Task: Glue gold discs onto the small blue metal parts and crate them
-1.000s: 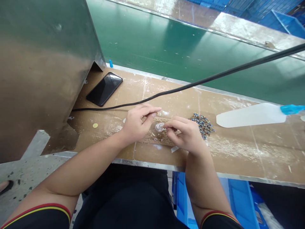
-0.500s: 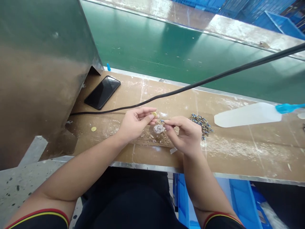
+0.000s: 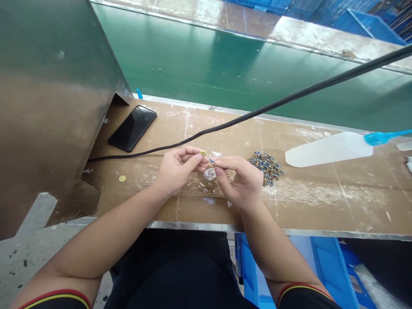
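Observation:
Between the thumb and fingers of my left hand (image 3: 178, 169) is a small round yellow disc (image 3: 202, 152). My right hand (image 3: 240, 180) pinches a tiny blue and gold metal piece (image 3: 211, 162), close to my left fingertips; whether they touch I cannot tell. Below the fingers sits a small clear round dish (image 3: 210, 174), partly covered by my right hand. To the right of that hand lies a pile of small blue and gold pieces (image 3: 267, 166). Another yellow disc (image 3: 122, 178) lies flat on the cardboard at the left.
A black phone (image 3: 132, 128) lies at the back left. A black cable (image 3: 231, 124) crosses behind my hands and rises to the right. A white bottle with a blue nozzle (image 3: 331, 150) lies on its side at the right. A metal housing (image 3: 51, 107) borders the left.
My right hand has brought the small metal piece a little closer to the left hand and the yellow disc. The whole view has shifted slightly.

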{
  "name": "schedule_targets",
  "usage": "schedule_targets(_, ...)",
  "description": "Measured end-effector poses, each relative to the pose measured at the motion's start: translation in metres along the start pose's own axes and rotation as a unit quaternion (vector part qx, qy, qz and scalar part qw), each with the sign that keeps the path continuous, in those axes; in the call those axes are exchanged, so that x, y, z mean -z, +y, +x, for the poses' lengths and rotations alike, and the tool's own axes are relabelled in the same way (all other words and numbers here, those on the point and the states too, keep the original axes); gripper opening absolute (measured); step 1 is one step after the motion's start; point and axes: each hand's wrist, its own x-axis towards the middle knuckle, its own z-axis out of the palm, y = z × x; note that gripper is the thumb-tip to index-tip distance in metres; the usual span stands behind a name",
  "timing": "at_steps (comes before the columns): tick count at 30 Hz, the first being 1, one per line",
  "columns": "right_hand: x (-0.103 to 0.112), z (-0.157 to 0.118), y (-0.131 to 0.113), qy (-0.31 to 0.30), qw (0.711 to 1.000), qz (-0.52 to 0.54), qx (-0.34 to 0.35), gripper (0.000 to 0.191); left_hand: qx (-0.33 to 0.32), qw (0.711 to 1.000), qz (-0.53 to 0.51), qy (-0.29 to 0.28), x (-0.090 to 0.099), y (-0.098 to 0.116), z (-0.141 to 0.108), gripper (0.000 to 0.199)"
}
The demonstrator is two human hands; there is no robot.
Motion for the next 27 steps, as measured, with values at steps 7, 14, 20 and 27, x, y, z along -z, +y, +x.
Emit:
schedule_targets(7,-0.0003,0.0002,0.0001,0.002,1.0,0.003,0.001,0.019,0.035,0.999,-0.01,-0.011,-0.0023,0.0006,-0.0022,0.036)
schedule_targets(14,-0.0007,0.0013,0.001,-0.006,0.999,-0.034,0.027,0.02,0.009,0.999,0.034,-0.011,0.0006,-0.0002,-0.0037,0.024)
schedule_targets(20,-0.0012,0.0028,0.0006,-0.012,0.999,-0.043,0.027,0.024,-0.006,0.998,0.068,-0.017,-0.0016,0.0035,-0.005,0.018)
schedule_targets(27,-0.001,-0.0007,0.0048,-0.008,0.994,-0.09,0.068,0.025,-0.032,0.993,0.109,-0.026,-0.0017,0.0046,-0.0077,0.017)
